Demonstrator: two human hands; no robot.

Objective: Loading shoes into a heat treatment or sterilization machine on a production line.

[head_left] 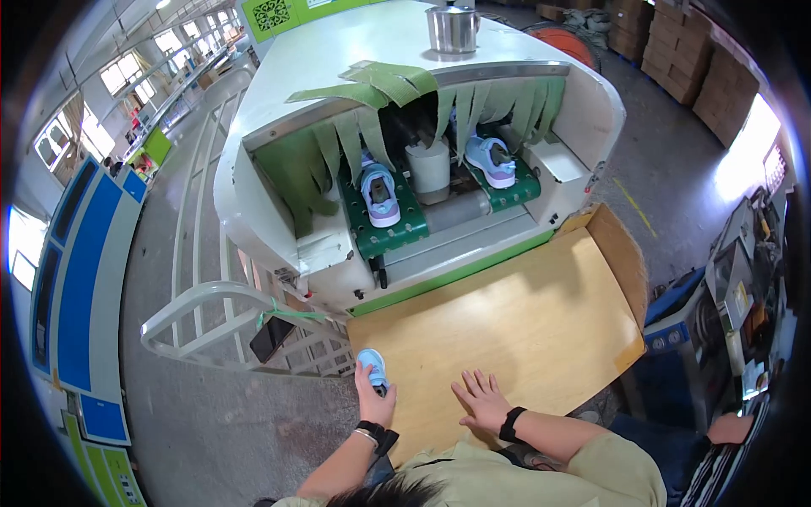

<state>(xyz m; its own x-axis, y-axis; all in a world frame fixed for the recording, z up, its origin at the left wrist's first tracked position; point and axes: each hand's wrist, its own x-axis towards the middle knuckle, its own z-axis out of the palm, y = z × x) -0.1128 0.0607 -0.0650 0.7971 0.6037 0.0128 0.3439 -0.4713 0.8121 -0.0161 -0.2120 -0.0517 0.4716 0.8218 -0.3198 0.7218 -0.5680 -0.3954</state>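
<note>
A light blue shoe [372, 363] is held in my left hand [372, 398] at the left edge of a wooden board [507, 313]. Flat on that board, fingers spread and nothing in it, lies my right hand [485, 404]. Ahead, a white machine [355, 46] has an opening hung with green strips [296, 169]. Inside it, a blue and lilac shoe [379, 196] rests on the left green perforated belt [405, 230]. A second such shoe [492, 162] sits on the right green belt [522, 191].
A metal pot [453, 29] stands on top of the machine. Left of the board are a white metal rack [203, 291] and a phone [271, 339]. Cardboard boxes [676, 55] are stacked at the back right. Another person's hand [730, 428] shows at the lower right.
</note>
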